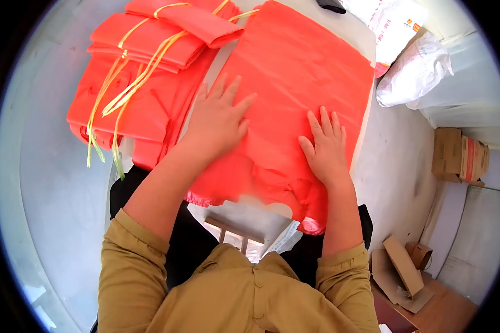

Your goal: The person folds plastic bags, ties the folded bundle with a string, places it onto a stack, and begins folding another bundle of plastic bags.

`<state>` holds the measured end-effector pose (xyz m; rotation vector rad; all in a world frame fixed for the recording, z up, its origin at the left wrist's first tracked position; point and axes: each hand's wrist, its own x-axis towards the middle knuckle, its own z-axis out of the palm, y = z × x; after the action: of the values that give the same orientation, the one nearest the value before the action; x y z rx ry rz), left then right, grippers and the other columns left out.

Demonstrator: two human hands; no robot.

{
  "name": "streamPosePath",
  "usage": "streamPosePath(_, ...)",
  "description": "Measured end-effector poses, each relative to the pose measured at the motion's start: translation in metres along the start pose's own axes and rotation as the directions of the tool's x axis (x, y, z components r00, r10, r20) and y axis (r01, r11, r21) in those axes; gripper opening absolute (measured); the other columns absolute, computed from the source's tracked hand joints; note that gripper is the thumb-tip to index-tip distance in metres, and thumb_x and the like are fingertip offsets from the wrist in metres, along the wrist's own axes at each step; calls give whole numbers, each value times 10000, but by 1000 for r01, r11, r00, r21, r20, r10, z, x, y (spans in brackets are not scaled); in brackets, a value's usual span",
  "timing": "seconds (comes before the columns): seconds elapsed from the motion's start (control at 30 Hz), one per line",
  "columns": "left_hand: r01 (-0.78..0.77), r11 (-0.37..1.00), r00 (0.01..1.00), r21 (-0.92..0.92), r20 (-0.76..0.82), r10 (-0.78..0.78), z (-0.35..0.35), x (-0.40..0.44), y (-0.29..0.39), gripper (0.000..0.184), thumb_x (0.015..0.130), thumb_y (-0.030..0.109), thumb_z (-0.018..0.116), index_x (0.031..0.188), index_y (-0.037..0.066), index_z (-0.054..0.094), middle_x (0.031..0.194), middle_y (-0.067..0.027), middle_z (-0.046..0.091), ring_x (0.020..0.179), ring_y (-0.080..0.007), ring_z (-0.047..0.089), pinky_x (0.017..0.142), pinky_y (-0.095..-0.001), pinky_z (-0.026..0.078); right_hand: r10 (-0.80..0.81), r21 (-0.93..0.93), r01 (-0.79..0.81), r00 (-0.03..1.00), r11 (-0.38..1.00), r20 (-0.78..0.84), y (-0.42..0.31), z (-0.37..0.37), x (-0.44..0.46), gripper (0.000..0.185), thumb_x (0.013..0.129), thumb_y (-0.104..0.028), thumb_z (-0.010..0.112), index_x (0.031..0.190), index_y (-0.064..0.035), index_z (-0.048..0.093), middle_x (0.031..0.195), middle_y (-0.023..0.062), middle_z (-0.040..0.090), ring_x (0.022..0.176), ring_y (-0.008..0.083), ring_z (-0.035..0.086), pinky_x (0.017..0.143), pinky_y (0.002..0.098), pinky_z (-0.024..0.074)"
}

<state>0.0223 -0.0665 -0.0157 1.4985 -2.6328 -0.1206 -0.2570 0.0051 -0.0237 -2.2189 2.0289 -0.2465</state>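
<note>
A flat stack of red plastic bags [286,72] lies in front of me, its lower edge uneven and hanging over my lap. My left hand [216,122] rests on its left side with fingers spread. On the right side of the same stack my right hand [326,147] lies flat, fingers apart. Neither hand holds anything. Just left of the stack is a pile of folded red bundles [133,105], overlapping one another. Yellow plastic ties [141,72] run across these bundles, their loose ends dangling over the near edge.
White plastic sacks [416,69] lie at the upper right. Cardboard boxes [447,152] stand against the right wall. An opened carton [400,272] sits on a brown surface [447,302] at the lower right. A dark object [331,5] is cut off at the top edge.
</note>
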Motion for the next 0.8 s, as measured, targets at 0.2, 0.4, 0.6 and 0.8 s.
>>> streamPosePath(0.2, -192, 979, 980, -73, -59, 188, 3, 11, 17, 607, 974, 327, 670, 1542, 166, 528, 1705, -124, 351, 1583, -338, 304, 1265, -603, 252, -76, -45, 77, 997, 996, 29, 7, -16, -9, 616, 1007, -362, 652, 1558, -128, 505, 1716, 166, 308, 1595, 424, 220, 1271, 634, 178)
streamPosePath(0.4, -381, 882, 920, -276, -17, 392, 23, -1, 41, 642, 945, 348, 715, 1549, 228, 534, 1717, -112, 336, 1591, -348, 287, 1264, -610, 245, -78, -34, 80, 996, 996, 39, 15, 5, -6, 622, 1000, -353, 666, 1566, -159, 498, 1729, 143, 280, 1605, 399, 209, 1283, 612, 166)
streamPosePath(0.6, -325, 917, 939, -232, 31, 342, 18, 6, 42, 657, 940, 351, 718, 1562, 259, 527, 1722, -113, 328, 1589, -358, 286, 1259, -620, 249, -147, 5, 147, 986, 989, 80, 16, -14, -5, 621, 991, -358, 677, 1558, -164, 514, 1701, 135, 329, 1591, 393, 233, 1290, 590, 173)
streamPosePath(0.8, -271, 947, 958, -174, 48, 283, 12, 4, 40, 640, 955, 347, 702, 1566, 274, 524, 1719, -122, 330, 1582, -372, 293, 1254, -621, 256, -280, 208, 267, 959, 941, 34, 3, -33, -18, 541, 868, -228, 785, 1373, -111, 628, 1606, 142, 474, 1520, 401, 373, 1251, 571, 288)
